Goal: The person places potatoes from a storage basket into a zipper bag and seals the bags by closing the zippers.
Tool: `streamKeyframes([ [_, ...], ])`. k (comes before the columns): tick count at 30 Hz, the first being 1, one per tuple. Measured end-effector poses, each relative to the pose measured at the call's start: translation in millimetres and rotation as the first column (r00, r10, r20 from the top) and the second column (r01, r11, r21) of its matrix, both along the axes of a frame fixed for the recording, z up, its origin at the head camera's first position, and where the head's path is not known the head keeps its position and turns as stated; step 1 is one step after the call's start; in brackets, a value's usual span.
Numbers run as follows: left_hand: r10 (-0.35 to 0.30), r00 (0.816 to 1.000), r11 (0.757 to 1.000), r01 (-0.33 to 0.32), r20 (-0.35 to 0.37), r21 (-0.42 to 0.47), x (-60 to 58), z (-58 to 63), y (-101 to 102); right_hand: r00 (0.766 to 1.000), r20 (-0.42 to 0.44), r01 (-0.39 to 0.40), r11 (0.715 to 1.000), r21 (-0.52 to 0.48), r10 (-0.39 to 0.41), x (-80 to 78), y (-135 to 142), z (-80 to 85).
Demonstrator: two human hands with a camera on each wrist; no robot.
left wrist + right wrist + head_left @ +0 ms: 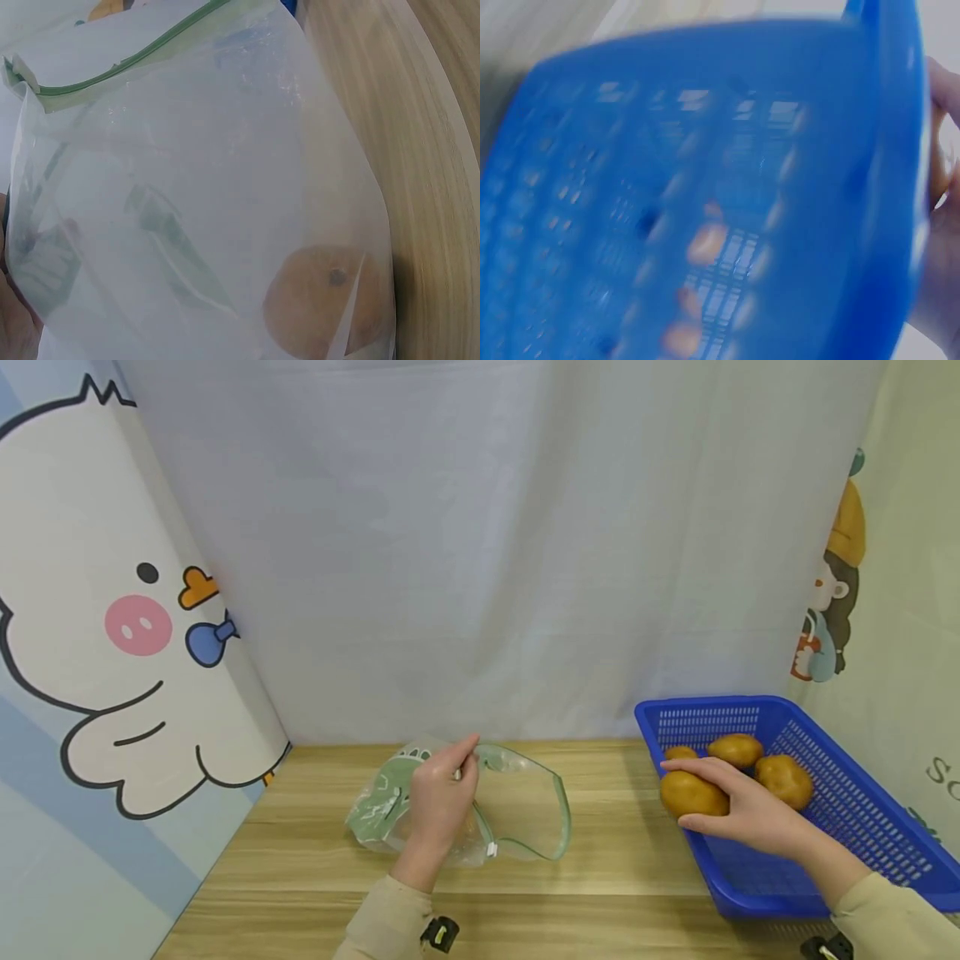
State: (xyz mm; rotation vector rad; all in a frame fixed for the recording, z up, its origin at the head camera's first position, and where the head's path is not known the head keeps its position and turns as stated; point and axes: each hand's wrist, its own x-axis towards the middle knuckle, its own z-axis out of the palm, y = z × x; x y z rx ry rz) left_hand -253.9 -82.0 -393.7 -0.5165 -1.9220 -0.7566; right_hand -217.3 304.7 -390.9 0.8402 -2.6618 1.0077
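Observation:
My left hand (442, 789) pinches the edge of a clear zip bag (378, 806) with a green print and green seal strip. The bag's mouth gapes toward the right. Through its plastic, the left wrist view shows a brown, round potato (307, 300) at the bottom. My right hand (750, 806) grips a golden-brown potato (692, 795) at the left rim of the blue basket (720, 889). Other potatoes (783, 781) lie inside the basket, one partly hidden behind the right hand's fingers. The basket's wall covers most of the right wrist view.
A wooden table (600, 877) carries both the bag and the basket, with a stretch of bare tabletop between them. Behind it hangs a pale cloth (465, 552). Printed cartoon panels stand at the left (90, 610) and right.

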Motion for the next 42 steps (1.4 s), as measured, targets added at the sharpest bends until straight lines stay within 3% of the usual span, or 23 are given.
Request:
streamKeyframes([
  [13,-0.001,0.999,1.0,0.001,0.034,0.004,0.9,-1.0,0.4,0.989,-0.1,-0.115,0.993,-0.041,0.111,-7.2,-62.9,1.5],
  [34,0.0,1.0,1.0,-0.001,0.029,0.023,-0.9,-2.3,4.1,0.976,-0.204,-0.087,0.993,-0.074,0.071,-10.5,-153.9,-2.7],
  [42,-0.02,1.0,0.999,0.02,0.012,0.036,-1.3,-0.7,7.5,0.948,-0.316,-0.059,0.996,-0.061,0.037,-9.4,-185.5,-8.7],
])
